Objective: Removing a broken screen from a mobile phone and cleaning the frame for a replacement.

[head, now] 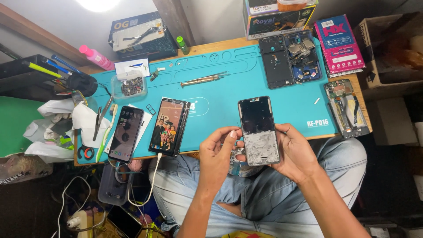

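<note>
Both hands hold a phone screen (259,131) above the lap, just past the mat's (220,94) near edge. The left hand (217,154) pinches its left side, fingers curled, thumb on the rim. The right hand (296,152) cups its right side, fingers closed behind it. The screen's lower half is scuffed grey. Two lit phones (147,130) lie at the mat's near left edge; an opened phone (291,59) lies at the far right corner.
</note>
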